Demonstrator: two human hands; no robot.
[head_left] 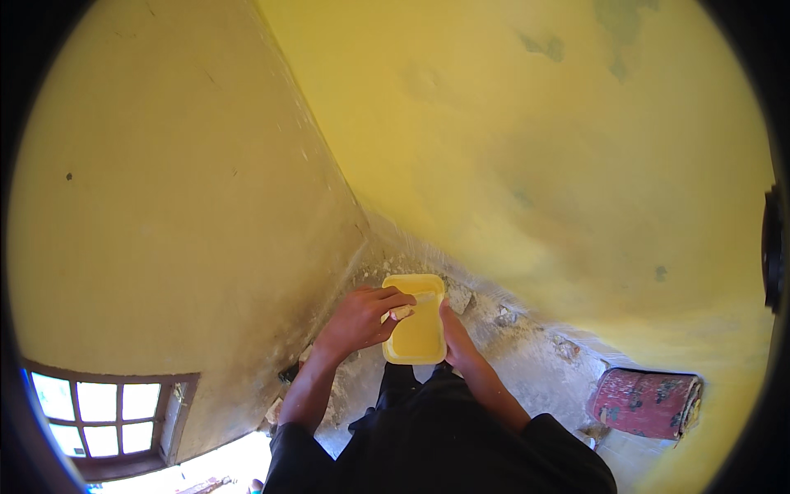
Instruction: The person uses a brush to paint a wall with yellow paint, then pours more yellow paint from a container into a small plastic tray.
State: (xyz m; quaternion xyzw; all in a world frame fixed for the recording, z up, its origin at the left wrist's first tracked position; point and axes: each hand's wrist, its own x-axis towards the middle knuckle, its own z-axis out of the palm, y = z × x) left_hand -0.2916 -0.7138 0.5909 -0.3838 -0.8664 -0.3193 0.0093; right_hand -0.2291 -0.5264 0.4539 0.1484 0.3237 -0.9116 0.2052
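A rectangular yellow tray (413,350) with a paler rim is held out in front of my body, its inside a deeper yellow. My right hand (453,329) grips the tray's right edge, with the thumb over the rim. Over the left side of the tray, my left hand (362,319) is closed around what looks like a paintbrush (401,313). Its pale wooden handle end sticks out below the fingers, and a whitish end reaches over the tray's far part. Whether that end touches the tray's inside I cannot tell.
Two yellow walls meet in a corner ahead; the right wall (527,148) has greenish patches. Rubble and dust lie on the floor (527,354) along its base. A worn red container (642,403) lies at the right. A paned window (103,412) is at the lower left.
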